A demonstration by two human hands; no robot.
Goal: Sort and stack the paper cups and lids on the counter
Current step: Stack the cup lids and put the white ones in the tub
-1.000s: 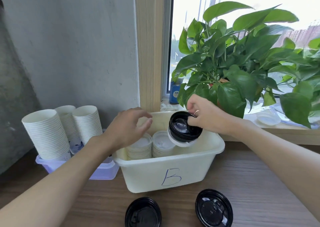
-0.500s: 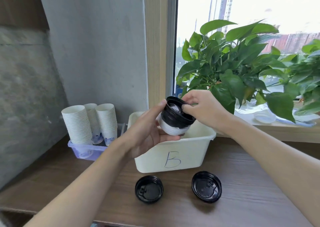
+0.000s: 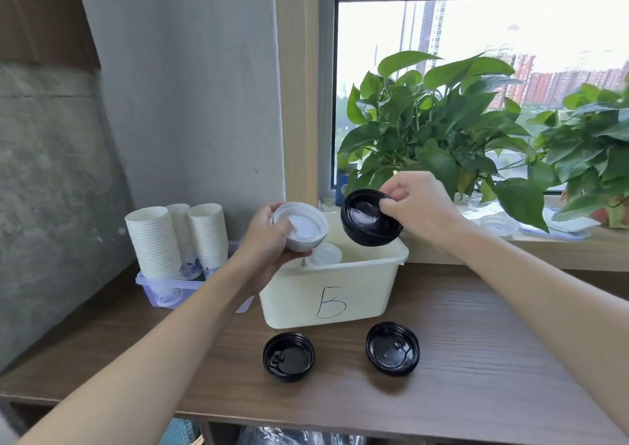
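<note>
Bin (image 3: 296,295) marked "B", hands (image 3: 269,244) gripping lids (image 3: 369,220)

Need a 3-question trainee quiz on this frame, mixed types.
1. True or false: the right hand holds a black lid.
2. How many loose black lids lie on the counter? A one, B two, C four.
3. Fill in: the lids gripped by the left hand are ___.
Key: 1 true; 2 B, the second at; 3 white.
</note>
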